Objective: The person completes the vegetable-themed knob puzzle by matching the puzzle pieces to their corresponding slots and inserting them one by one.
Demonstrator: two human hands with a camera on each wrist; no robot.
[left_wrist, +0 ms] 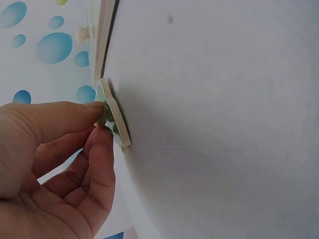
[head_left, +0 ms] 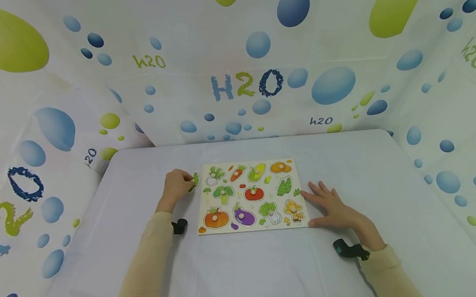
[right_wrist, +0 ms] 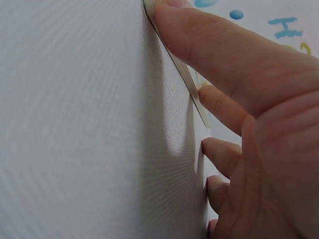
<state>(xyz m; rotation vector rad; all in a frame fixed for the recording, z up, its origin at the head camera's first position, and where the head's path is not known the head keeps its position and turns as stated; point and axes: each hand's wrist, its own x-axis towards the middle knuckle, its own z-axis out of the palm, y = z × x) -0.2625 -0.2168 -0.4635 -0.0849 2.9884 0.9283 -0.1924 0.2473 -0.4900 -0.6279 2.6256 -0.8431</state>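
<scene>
Left of the board, my left hand point(head_left: 176, 187) pinches a green vegetable-shaped puzzle piece point(head_left: 196, 180) between thumb and fingers. In the left wrist view the wooden piece point(left_wrist: 117, 119) stands on edge, close over the white cloth. The pegged vegetable puzzle board point(head_left: 254, 227) lies flat in front of me. Its pea-pod spot point(head_left: 284, 186) shows no knob, while knobs show on pieces such as the tomato point(head_left: 257, 195) and eggplant point(head_left: 248, 218). My right hand point(head_left: 332, 208) lies with spread fingers at the board's right edge, thumb at the near corner.
A white cloth point(head_left: 253, 270) covers the table. Behind it and at both sides hang white sheets point(head_left: 198, 42) printed with blue and green drops. Small black cameras sit at the left wrist point(head_left: 180, 226) and the right wrist point(head_left: 346, 250).
</scene>
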